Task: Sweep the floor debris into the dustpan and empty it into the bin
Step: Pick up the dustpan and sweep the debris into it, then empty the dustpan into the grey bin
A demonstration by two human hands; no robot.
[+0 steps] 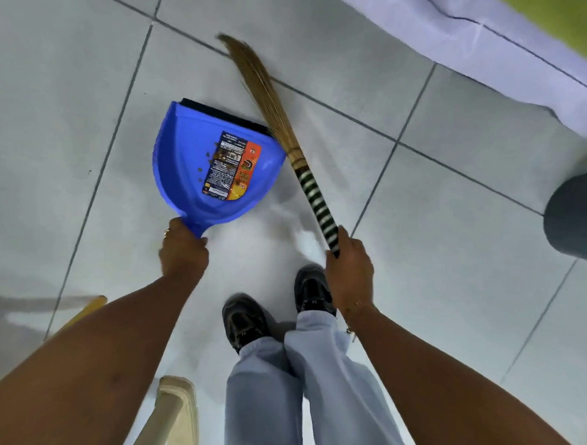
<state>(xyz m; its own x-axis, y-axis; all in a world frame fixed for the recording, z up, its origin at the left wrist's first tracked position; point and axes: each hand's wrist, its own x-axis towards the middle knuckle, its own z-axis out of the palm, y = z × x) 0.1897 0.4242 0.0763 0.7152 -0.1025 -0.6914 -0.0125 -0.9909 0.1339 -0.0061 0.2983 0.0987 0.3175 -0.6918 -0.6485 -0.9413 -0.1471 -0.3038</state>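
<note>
Down on the pale tiled floor (454,202), seen from the head camera, the left hand (183,251) has its grip wrapped tight around the short handle of a blue dustpan (183,163). Ahead of that grip the pan fans out wide, its black rubber lip at the far edge resting on the tile. A printed orange and black label (232,169) is stuck inside the pan, and small brown crumbs of debris (209,158) lie scattered over and beside it. The right hand (349,272) has its grip clenched around the black-and-white striped handle of a broom (316,199). Forward of this grip the handle slants up and to the left, passing just beside the pan's right corner, and the straw bristles (254,76) sweep past the lip, blurred. Below both grips stand two black shoes (244,321) and light trouser legs. Far right of the broom grip, a grey bin (578,214) sits at the frame edge.
</note>
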